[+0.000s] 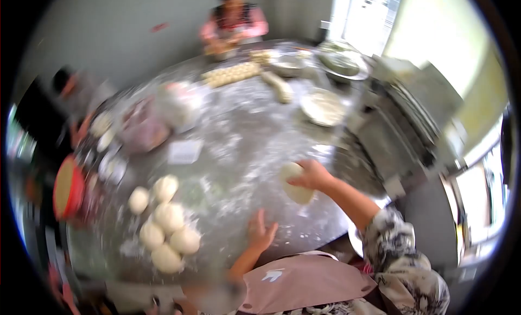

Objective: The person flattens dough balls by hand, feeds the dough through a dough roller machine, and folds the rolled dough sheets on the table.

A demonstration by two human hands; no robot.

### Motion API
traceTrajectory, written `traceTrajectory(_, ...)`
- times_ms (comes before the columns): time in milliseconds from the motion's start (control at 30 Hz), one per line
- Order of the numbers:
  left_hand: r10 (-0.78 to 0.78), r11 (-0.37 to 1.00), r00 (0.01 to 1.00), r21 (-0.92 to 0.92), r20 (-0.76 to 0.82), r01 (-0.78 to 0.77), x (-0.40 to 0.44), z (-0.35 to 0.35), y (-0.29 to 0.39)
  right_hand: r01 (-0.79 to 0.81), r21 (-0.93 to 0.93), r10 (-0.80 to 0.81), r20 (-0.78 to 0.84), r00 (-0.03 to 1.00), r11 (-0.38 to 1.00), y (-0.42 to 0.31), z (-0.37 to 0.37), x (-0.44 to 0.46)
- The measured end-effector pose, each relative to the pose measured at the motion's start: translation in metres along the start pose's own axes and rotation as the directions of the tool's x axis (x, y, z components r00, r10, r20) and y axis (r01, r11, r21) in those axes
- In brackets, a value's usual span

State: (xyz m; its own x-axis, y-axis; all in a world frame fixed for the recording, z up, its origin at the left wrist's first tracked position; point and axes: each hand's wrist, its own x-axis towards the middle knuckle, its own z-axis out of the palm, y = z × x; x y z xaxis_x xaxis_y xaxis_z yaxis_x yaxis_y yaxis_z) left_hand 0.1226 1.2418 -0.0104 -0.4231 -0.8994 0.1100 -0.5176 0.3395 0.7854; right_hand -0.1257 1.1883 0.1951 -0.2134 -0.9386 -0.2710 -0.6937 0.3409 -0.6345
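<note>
My right hand (313,175) grips a flat, pale piece of dough (298,194) by its upper edge, over the right part of the floured metal table (233,163). To its lower left is my left hand (261,233), empty, with fingers apart, close over the tabletop or resting on it; I cannot tell which. Several round dough balls (169,216) sit in a cluster on the left side of the table, apart from both hands.
A person (233,22) works at the far edge, behind rows of dough pieces (232,74). Another person (81,92) is at the left. Plastic bags (144,125), a red container (69,187) and a floury plate (324,107) stand around. A metal machine (396,133) is at right.
</note>
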Motion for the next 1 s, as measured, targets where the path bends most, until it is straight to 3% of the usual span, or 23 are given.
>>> traceTrajectory(67, 0.036, 0.998, 0.999, -0.048, -0.004, -0.036, -0.007, 0.003, -0.005, 0.044, -0.007, -0.044, -0.125, 0.991, 0.999, -0.005, -0.058, -0.015)
traceTrajectory(133, 0.167, 0.986, 0.986, 0.031, -0.021, -0.167, -0.009, -0.006, 0.005, 0.063, 0.071, -0.045, -0.23, 0.972, 0.995, -0.001, -0.118, -0.027)
traceTrajectory(233, 0.184, 0.974, 0.981, 0.127, 0.055, -0.19, -0.012, -0.007, 0.0, -0.033, 0.196, 0.104, -0.363, 0.926, 0.98, -0.01, -0.217, -0.058)
traceTrajectory(300, 0.107, 0.976, 0.991, 0.184, 0.079, -0.12, -0.01, -0.006, 0.009, -0.014, 0.254, 0.128, -0.441, 0.888, 0.967, 0.002, -0.277, -0.066)
traceTrajectory(333, 0.066, 0.973, 0.994, 0.216, 0.088, -0.084, -0.009, -0.005, 0.015, 0.066, 0.192, 0.039, -0.496, 0.868, 0.979, 0.013, -0.306, -0.069)
traceTrajectory(400, 0.016, 0.967, 0.999, 0.255, 0.046, -0.027, -0.006, 0.0, 0.028, -0.069, 0.148, 0.144, -0.585, 0.798, 0.987, 0.009, -0.356, -0.076)
traceTrajectory(433, -0.012, 0.961, 1.0, 0.275, 0.013, 0.008, -0.005, 0.006, 0.033, -0.012, 0.131, 0.091, -0.613, 0.785, 0.991, 0.019, -0.38, -0.076)
traceTrajectory(467, -0.041, 0.955, 0.999, 0.293, -0.021, 0.045, -0.005, 0.012, 0.037, 0.066, 0.115, 0.018, -0.61, 0.793, 0.991, 0.028, -0.402, -0.081)
traceTrajectory(600, -0.055, 0.926, 0.984, 0.361, -0.168, 0.113, -0.005, 0.036, 0.041, 0.08, 0.085, -0.001, -0.674, 0.739, 0.993, 0.065, -0.474, -0.089)
traceTrajectory(633, -0.112, 0.928, 0.98, 0.334, -0.167, 0.163, -0.004, 0.036, 0.055, 0.139, 0.15, -0.015, -0.627, 0.779, 0.979, 0.08, -0.489, -0.092)
traceTrajectory(800, -0.155, 0.903, 0.967, 0.368, -0.203, 0.222, -0.004, 0.05, 0.056, -0.104, 0.069, 0.125, -0.625, 0.771, 0.992, 0.192, -0.534, -0.079)
traceTrajectory(867, -0.188, 0.886, 0.963, 0.39, -0.194, 0.252, -0.001, 0.051, 0.059, -0.407, 0.075, 0.373, -0.573, 0.73, 0.91, 0.219, -0.528, -0.076)
traceTrajectory(933, -0.251, 0.858, 0.952, 0.415, -0.178, 0.303, 0.003, 0.049, 0.07, -0.575, -0.126, 0.449, -0.5, 0.741, 0.808, 0.217, -0.516, -0.078)
traceTrajectory(1000, -0.353, 0.852, 0.923, 0.355, -0.152, 0.384, 0.015, 0.045, 0.085, -0.472, -0.032, 0.414, -0.434, 0.8, 0.881, 0.225, -0.508, -0.081)
